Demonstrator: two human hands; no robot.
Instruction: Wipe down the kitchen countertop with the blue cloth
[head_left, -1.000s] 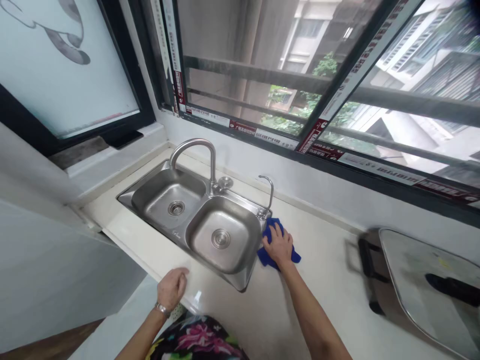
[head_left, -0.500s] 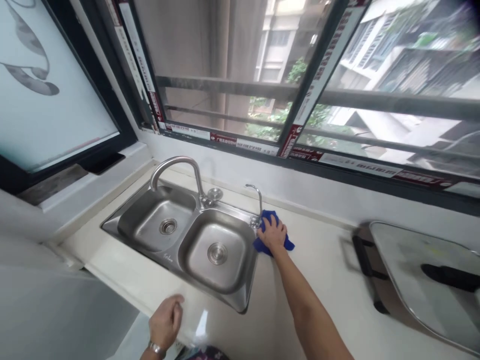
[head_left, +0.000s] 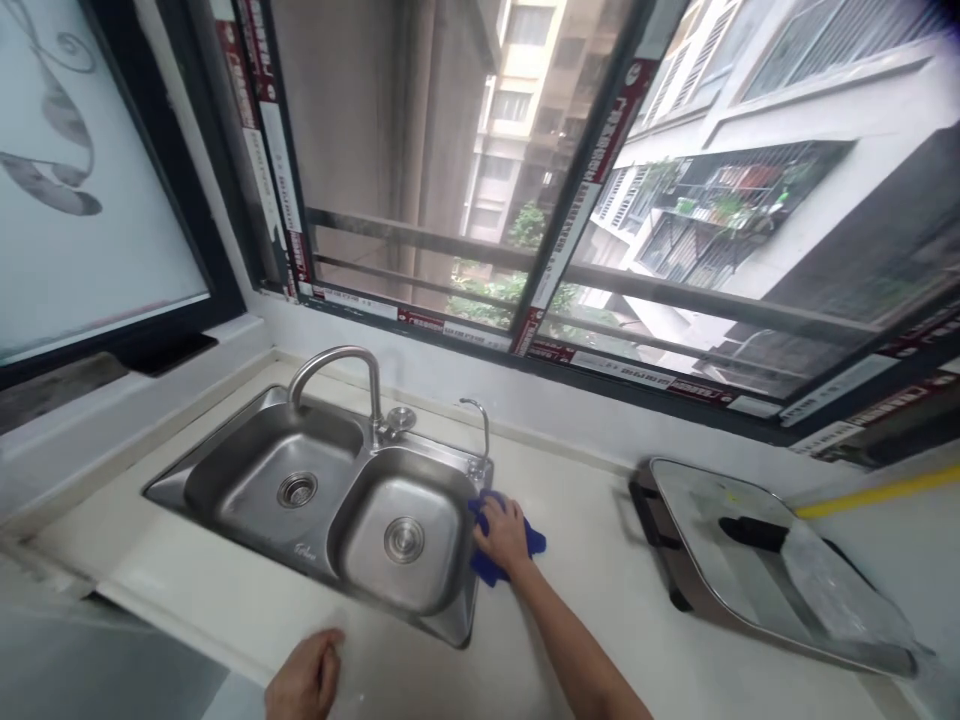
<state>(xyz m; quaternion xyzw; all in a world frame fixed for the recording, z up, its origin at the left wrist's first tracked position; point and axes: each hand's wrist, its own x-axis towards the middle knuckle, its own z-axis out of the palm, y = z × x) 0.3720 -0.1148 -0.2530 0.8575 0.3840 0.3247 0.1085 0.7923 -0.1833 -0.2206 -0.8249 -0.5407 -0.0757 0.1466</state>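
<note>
My right hand (head_left: 501,533) presses a blue cloth (head_left: 534,540) down at the right rim of the double sink (head_left: 319,560), below the small curved tap (head_left: 486,430). Its fingers are bent over the cloth, whose edges stick out on both sides. Closer to me, my left hand (head_left: 304,678) hovers over or rests at the counter's front edge, in front of the sink. Its fingers are curled into a loose fist, and nothing shows in it. The larger arched faucet (head_left: 341,352) points over the left basin.
A rectangular electric pan (head_left: 675,560) with a glass lid and black handle stands on the cream counter (head_left: 592,560) to the right. Plastic film lies over part of its lid. Behind the counter is a sliding window (head_left: 525,330); a frosted panel (head_left: 97,200) is on the left.
My right hand and the cloth have slid from beside the small tap's base toward me along the sink's right rim. The view has turned right, showing more of the pan. My left hand stays curled.
</note>
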